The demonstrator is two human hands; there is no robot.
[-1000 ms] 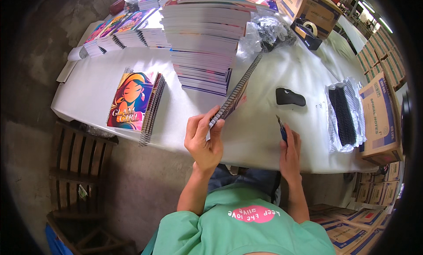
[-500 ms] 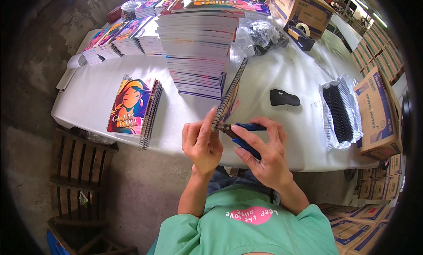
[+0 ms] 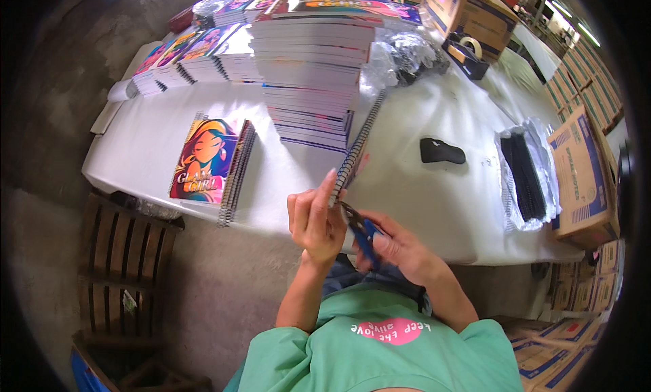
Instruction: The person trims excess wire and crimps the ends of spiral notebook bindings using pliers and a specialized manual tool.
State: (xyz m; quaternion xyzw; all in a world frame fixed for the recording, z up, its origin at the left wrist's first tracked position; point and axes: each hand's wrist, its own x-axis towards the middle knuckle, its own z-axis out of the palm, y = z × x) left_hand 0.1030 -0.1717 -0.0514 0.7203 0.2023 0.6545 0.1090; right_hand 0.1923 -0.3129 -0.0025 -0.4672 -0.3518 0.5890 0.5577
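A spiral notebook (image 3: 357,149) stands tilted on its edge, its dark wire coil facing up. Around its near end my left hand (image 3: 317,219) is closed, index finger stretched along the coil. Blue-handled pliers (image 3: 363,234) are in my right hand (image 3: 400,248), with their dark jaws beside the notebook's near corner; whether the jaws touch the coil I cannot tell. The right fingers are slightly blurred. To the left lie finished-looking spiral notebooks (image 3: 203,158) with a colourful illustrated cover, one coil showing along their right side.
A tall stack of unbound books (image 3: 305,73) rises just beyond my hands. Right of it lie a black flat piece (image 3: 442,151) and black coils (image 3: 522,175) in clear plastic. A cardboard box (image 3: 580,172) stands at the right edge; a tape dispenser (image 3: 468,56) sits farther back.
My right hand has drawn the pliers' handles together and turned them downward, toward my body. My left hand keeps its hold on the notebook. The whole view has shifted slightly.
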